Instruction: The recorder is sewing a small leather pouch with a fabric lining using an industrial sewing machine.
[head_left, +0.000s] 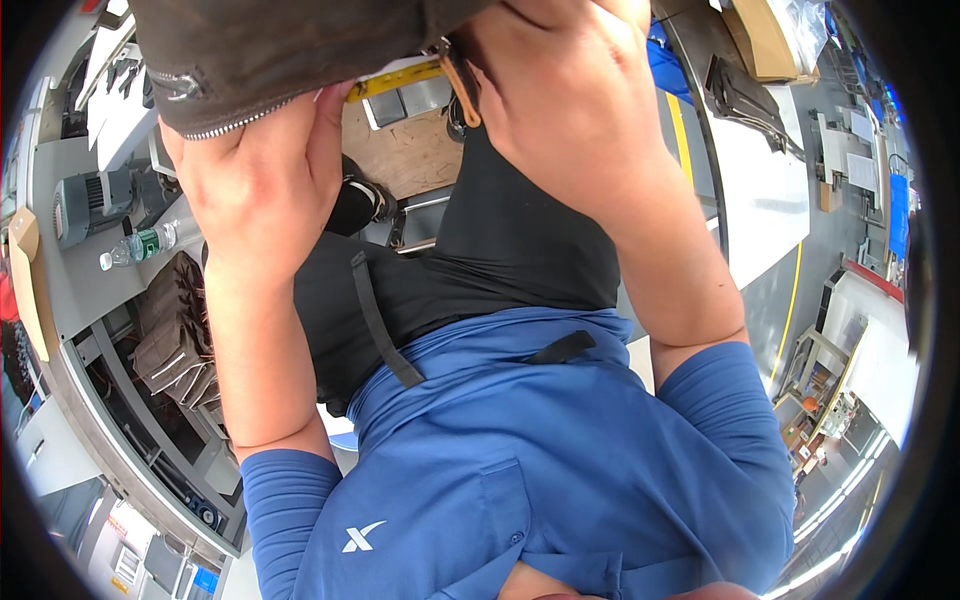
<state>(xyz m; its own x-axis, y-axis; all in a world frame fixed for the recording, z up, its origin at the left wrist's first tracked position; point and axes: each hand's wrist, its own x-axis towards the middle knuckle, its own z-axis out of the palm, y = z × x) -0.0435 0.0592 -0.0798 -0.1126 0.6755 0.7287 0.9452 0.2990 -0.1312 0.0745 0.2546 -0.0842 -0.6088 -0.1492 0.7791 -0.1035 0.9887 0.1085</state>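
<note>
A dark brown leather-look bag (pixel 300 50) with a metal zipper is held up close at the top of the view. My left hand (pixel 255 180) grips its lower left part beside the zipper teeth, fingers mostly hidden behind the material. On the other side my right hand (pixel 565 110) is closed on the bag's right part, its fingertips out of sight. A tan zipper pull (pixel 462 88) hangs against the right hand. Between the hands shows a yellow strip (pixel 400 78); I cannot tell what it belongs to.
To the left are a grey electric motor (pixel 95 205), a clear plastic bottle (pixel 140 246) and a pile of brown bags (pixel 175 335). On the right, another dark bag (pixel 745 100) and a cardboard box (pixel 762 40) lie on a white table (pixel 765 200).
</note>
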